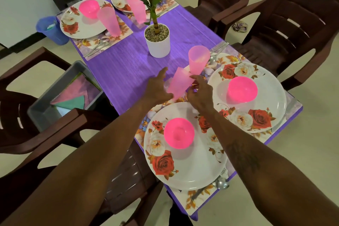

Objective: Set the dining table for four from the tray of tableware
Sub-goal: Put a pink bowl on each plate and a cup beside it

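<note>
One cup (178,86) tilted btwn hands, just beyond near plate (192,170). R hand (200,93) pinches its side; L hand (159,88) spread, fingers loose beside it. Set upright on mat (141,132), clear of plate rim; release slow.

Translucent pink plastic tumbler (178,84), glossy floral plate (192,170), ribbed purple tablecloth (128,71), shiny metal spoon (222,183)

pink cups (178,84), rose-patterned plates (185,169), purple table (128,71)
</note>
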A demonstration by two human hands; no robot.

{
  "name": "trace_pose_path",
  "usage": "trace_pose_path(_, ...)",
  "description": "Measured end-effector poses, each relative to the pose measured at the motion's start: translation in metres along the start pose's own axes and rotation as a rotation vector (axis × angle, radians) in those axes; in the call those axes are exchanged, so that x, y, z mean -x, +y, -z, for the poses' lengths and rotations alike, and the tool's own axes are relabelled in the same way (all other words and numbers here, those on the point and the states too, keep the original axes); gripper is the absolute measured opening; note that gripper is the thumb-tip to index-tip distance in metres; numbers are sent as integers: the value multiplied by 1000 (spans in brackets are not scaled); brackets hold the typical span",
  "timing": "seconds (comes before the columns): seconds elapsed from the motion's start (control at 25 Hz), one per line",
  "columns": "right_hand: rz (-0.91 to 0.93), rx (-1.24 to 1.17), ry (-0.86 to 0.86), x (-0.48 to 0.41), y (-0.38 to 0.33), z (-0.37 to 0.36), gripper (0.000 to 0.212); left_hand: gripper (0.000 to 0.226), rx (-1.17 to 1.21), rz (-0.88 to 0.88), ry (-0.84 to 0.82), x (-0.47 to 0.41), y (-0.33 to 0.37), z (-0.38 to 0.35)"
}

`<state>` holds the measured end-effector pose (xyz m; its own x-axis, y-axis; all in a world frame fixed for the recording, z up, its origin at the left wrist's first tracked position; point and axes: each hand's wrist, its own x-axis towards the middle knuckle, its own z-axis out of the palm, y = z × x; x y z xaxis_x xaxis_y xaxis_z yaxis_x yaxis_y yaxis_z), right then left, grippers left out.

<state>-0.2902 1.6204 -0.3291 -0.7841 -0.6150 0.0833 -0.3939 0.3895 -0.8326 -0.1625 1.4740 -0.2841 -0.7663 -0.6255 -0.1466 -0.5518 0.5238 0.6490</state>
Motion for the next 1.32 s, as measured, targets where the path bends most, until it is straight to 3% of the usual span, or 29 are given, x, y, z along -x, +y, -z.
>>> trace_pose_path(0.12,27,-29,-2,7,-6,-7,41,111,49,-9,-60,-6,1,-10)
trace_pose_path(0.44,259,-114,-76,6,-26,-10,69,95,212,33,233,8,-25,-15)
trace_pose_path(0.6,224,-38,-127,9,-15,-21,89,85,184,13,263,8,-29,-23)
trace_pose_path(0.72,154,-11,-131,15,-4,-24,92,83,188,0,214,5,-25,-26)
trace_pose_path(0.84,37,-29,-190,18,-6,-28,82,82,164,5,162,6,-24,-24)
trace_pose_path(1.0,-103,15,-186,24,-10,-23,52,91,81,80,132,20,-40,-9)
trace_pose_path(1.32,-16,170,-119,58,-58,-12,23,71,-25,101,108,93,-59,45)
